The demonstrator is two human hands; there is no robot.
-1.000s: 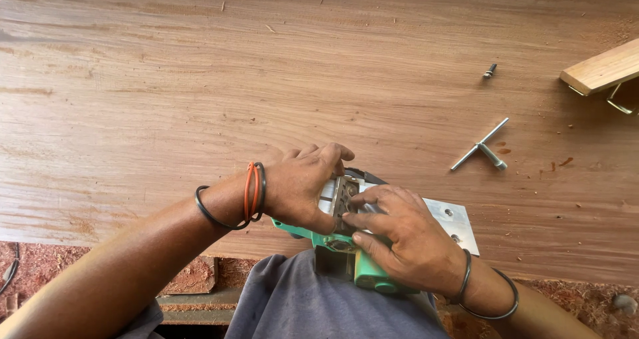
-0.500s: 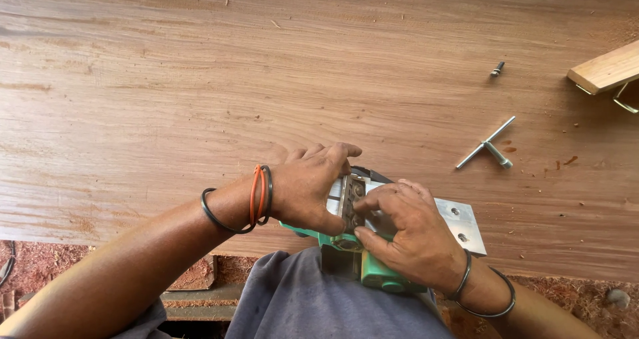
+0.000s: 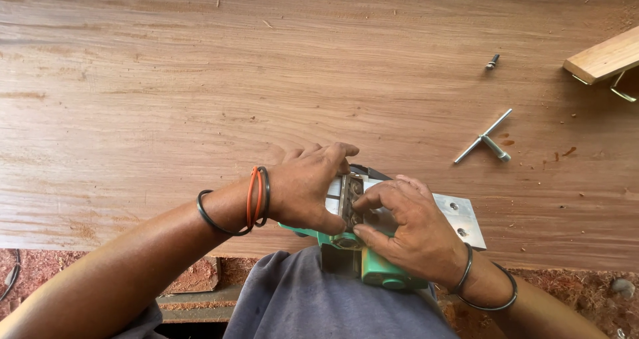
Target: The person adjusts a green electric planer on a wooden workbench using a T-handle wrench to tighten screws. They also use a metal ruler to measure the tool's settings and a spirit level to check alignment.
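Your grey shirt [image 3: 333, 306] fills the near edge of the view. Just beyond it, the green electric planer [image 3: 373, 269] lies upside down against your body at the board's near edge, metal sole plate [image 3: 459, 216] facing up, which exposes the cutter drum [image 3: 351, 202] to both hands. Your left hand [image 3: 303, 189] wraps the drum area from the left, fingers curled together, thumb pressed low against the green housing, apparently steadying the tool. Your right hand [image 3: 409, 229] covers the drum from the right; forefinger and thumb pinch at the drum's blade clamp. No labels or packages are legible. Farther out on the wide wooden board [image 3: 200, 79] lie a T-shaped socket wrench [image 3: 484, 138], a loose bolt [image 3: 492, 61], well apart, and a pale wood offcut [image 3: 602, 56] at the right edge.
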